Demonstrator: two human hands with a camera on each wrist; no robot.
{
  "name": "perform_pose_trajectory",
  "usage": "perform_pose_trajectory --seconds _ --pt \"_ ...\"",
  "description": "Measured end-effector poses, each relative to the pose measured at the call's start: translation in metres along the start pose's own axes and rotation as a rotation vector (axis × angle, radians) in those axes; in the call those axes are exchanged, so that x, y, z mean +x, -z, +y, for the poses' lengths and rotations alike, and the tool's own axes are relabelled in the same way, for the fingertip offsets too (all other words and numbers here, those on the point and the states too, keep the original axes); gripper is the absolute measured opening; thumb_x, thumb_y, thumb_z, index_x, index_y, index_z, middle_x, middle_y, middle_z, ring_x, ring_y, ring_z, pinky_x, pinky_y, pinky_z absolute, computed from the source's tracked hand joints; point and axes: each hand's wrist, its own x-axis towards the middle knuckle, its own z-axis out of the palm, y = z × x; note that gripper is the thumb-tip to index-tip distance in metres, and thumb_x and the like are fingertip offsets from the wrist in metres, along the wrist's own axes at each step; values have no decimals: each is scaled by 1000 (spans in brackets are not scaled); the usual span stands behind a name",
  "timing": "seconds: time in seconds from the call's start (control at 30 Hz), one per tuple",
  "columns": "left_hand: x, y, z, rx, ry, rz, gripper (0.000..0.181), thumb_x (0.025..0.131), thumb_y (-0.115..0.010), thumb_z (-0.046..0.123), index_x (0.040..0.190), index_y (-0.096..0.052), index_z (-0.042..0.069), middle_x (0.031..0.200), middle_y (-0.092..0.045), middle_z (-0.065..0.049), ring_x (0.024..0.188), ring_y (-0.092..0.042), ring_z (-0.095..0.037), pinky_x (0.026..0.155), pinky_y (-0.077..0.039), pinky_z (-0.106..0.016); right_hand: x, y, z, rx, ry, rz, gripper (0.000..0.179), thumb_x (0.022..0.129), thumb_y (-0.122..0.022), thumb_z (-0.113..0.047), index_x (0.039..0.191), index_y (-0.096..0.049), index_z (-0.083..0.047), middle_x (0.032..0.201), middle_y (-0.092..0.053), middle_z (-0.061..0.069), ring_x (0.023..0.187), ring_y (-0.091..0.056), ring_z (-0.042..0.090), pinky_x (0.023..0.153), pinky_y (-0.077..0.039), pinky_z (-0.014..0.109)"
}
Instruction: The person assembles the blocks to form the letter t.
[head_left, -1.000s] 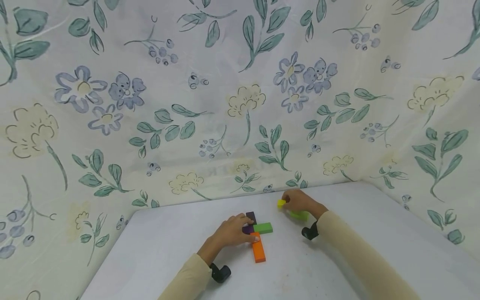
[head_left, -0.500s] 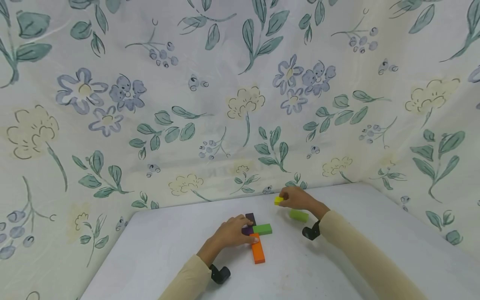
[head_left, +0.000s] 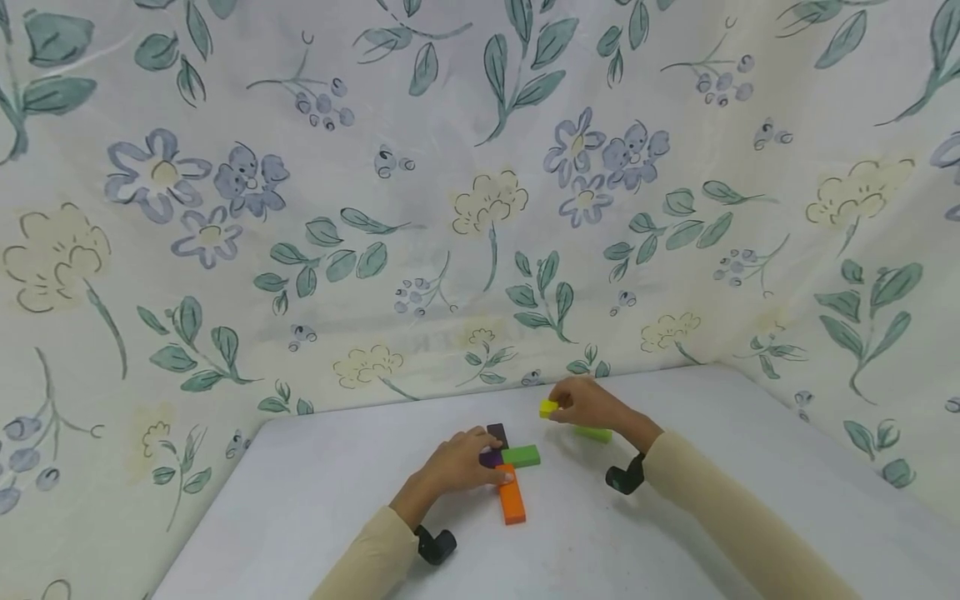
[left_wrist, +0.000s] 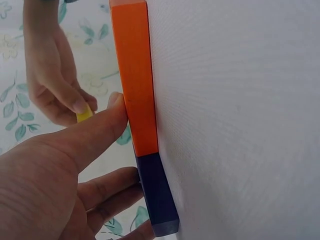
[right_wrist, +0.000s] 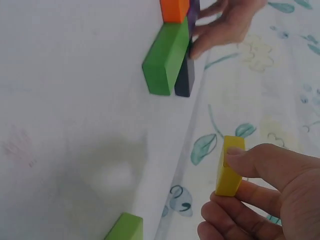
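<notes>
Four-sided wooden-looking blocks lie joined on the table: an orange block (head_left: 512, 502), a green block (head_left: 522, 456), a purple block (head_left: 490, 459) and a black block (head_left: 497, 432). My left hand (head_left: 457, 462) rests over their left side. Its thumb touches the orange block, while the fingertips are at the purple and black ones. My right hand (head_left: 596, 407) pinches a small yellow block (right_wrist: 231, 172) between thumb and fingers, raised behind and to the right of the group. Part of the yellow block is covered by the thumb.
A lime-green block (head_left: 595, 434) lies alone on the white table (head_left: 600, 550), below the right hand. Behind the table's far edge hangs a floral cloth (head_left: 420, 183). Each wrist wears a black camera, such as the left wrist camera (head_left: 437, 546).
My right hand has moved left with the yellow block, away from the lime-green block and nearer the joined blocks. My left hand stays on the group.
</notes>
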Motion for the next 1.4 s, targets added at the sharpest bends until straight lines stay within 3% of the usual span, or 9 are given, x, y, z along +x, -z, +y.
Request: perform_pose_trajectory --seconds 0.5,0.7,0.93,1.2,1.4 --pt "2 0 -3 13 -20 6 61 81 -78 53 129 -65 17 138 -58 -8 115 -55 -26 102 -48 -54 -22 1 -16 -9 34 15 22 87 -77 -18 106 -71 -8 96 -69 -1 84 -58 11 78 -55 24" --pt "3 -2 -4 18 -19 0 61 81 -77 53 130 -65 18 140 -57 -8 117 -54 -27 102 -47 -55 -38 -1 -24 23 77 -10 21 87 -78 -20 103 -69 -10 95 -67 -2 85 -59 11 78 -55 23" --pt "3 -3 -4 23 -23 8 62 81 -78 53 129 -65 17 137 -59 -7 113 -55 -25 101 -48 -54 -58 -5 -42 39 155 -46 19 88 -77 -20 102 -67 -11 94 -66 -3 85 -61 12 83 -59 34" --pt "4 -1 -2 25 -21 11 62 81 -78 53 130 -65 17 134 -60 -7 112 -55 -25 99 -50 -52 -79 -15 -54 42 206 -81 21 88 -77 -22 103 -66 -12 97 -66 -5 84 -62 13 81 -59 31" --pt "4 -3 -2 18 -19 8 62 81 -78 52 130 -65 17 135 -60 -7 114 -55 -26 102 -49 -52 -90 -26 -55 90 200 -117 21 88 -76 -21 103 -65 -13 98 -67 -6 83 -61 9 80 -58 24"
